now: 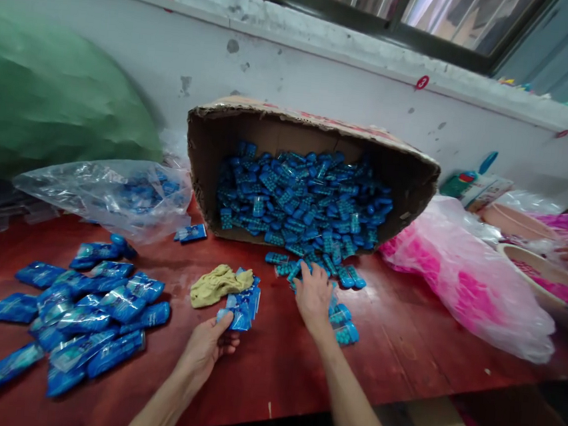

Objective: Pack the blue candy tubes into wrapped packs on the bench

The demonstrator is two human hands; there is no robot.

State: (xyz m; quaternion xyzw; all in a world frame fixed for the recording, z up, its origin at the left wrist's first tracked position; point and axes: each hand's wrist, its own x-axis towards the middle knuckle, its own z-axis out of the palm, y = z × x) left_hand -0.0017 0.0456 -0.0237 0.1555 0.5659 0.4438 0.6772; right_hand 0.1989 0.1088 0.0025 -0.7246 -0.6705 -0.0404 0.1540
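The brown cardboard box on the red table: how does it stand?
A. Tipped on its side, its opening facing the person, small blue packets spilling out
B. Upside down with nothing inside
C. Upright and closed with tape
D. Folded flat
A. The brown cardboard box lies on its side on the red table with its open mouth toward the camera, and small blue packets fill it and spill onto the table in front.

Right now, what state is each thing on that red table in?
cardboard box: tipped on its side, open, blue packs spilling out.
blue packs: loose heap.
left hand: holding a small stack of packs.
right hand: flat on spilled packs.
yellow cloth: crumpled.
clear bag: lying flat, partly filled.
sealed blue packets: piled at left.
pink bag: slumped, filled.
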